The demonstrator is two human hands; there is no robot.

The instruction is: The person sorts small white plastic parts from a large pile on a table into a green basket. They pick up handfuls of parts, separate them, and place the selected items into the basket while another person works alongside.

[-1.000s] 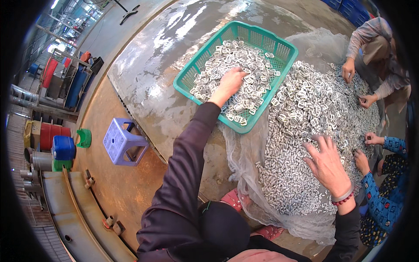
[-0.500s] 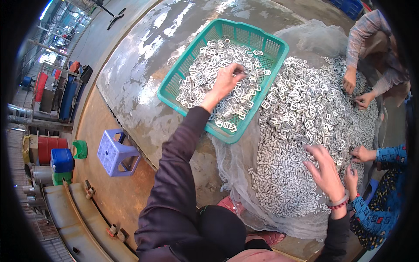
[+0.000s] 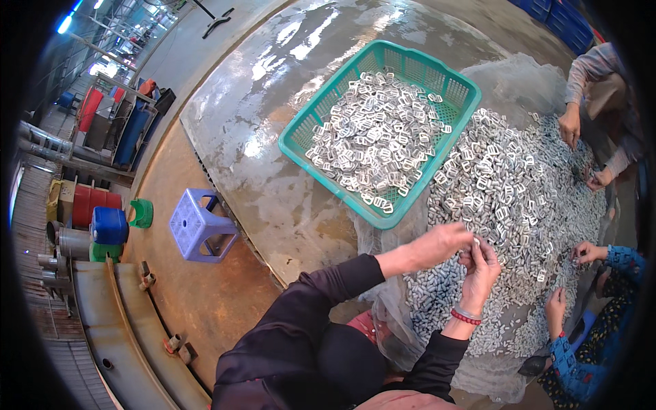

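Buckles (image 3: 502, 191), flat slotted frames of grey, metal-looking material, lie heaped just beyond the right hand (image 3: 482, 273) in the head view, with more in a green basket (image 3: 410, 65) farther out, ahead of the left hand (image 3: 441, 247). The two hands meet above the near part of the heap. The left hand is blurred, and whether it grips a piece cannot be told; the right hand has thumb and fingers drawn narrow near the left fingertips, though what sits between them is too small to make out. Each buckle looks light and stiff, unlikely to break in the fingers but perhaps slick, and apt to hook a neighbour through its slots; a side bar pinched between thumb and forefinger seems the surest hold. Stubby, rounded slugs (image 3: 437, 294) lie beneath and beside the right wrist, smooth-looking and probably prone to roll, best taken across the middle. The basket's walls are perforated, probably plastic, with a raised rim. Thin, crumpled netting (image 3: 488, 379) spreads below the right hand, soft beside the hard pieces, and smooth, wet-looking floor (image 3: 239, 191) stretches away to the left of the left hand.
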